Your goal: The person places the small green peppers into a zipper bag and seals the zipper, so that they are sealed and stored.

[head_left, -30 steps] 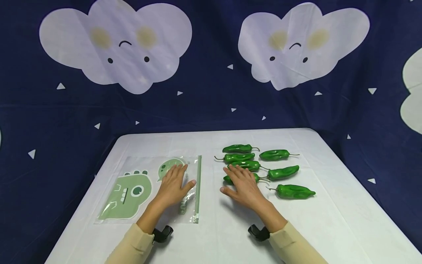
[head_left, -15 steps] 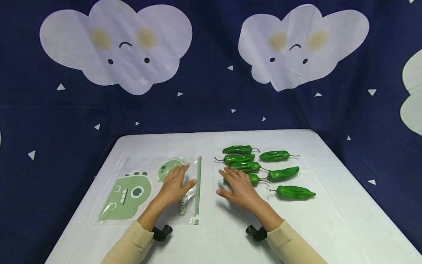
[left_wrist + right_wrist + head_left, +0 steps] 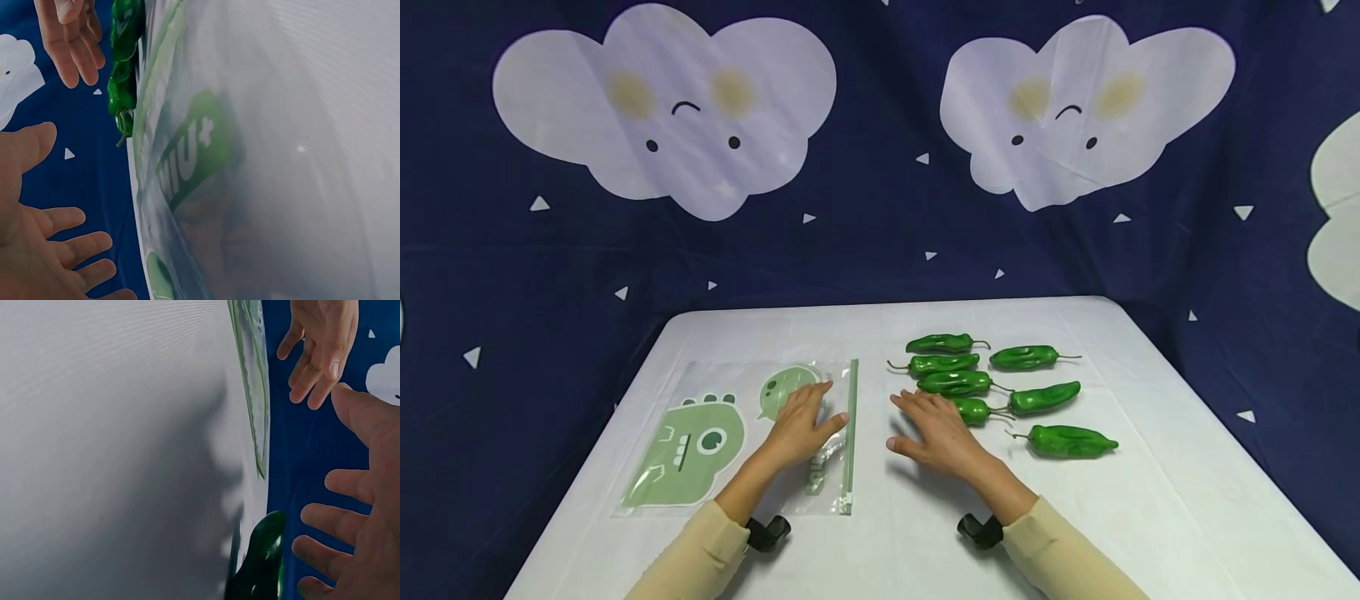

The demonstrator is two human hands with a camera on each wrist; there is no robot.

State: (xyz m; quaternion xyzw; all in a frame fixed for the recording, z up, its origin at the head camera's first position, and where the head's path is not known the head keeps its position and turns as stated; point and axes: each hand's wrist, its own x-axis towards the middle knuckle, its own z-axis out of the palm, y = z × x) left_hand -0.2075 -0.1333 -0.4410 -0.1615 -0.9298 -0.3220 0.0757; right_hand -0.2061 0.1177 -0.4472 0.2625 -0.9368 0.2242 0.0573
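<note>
A clear zip bag (image 3: 688,454) with green monster prints lies flat at the left of the white table, its green slider edge (image 3: 853,442) facing right. My left hand (image 3: 797,427) hovers over the bag's right part, fingers spread and holding nothing. Several green peppers (image 3: 1067,442) lie on the table's right half, stems pointing various ways. Just left of them, my right hand (image 3: 942,435) is raised with loosely spread fingers and nothing in it; it partly hides the nearest pepper (image 3: 976,411). Both wrist views show a gap between the hands and the tabletop.
The white table (image 3: 1150,517) has rounded far corners. Behind it hangs a dark blue curtain (image 3: 880,200) printed with clouds and small triangles. A black wrist camera (image 3: 767,533) sits under the left wrist, and another camera (image 3: 981,531) under the right.
My right hand has drifted left and a little nearer to me, off the peppers. My left hand has hardly moved. Bag and peppers lie as before; the head view has tilted up slightly.
</note>
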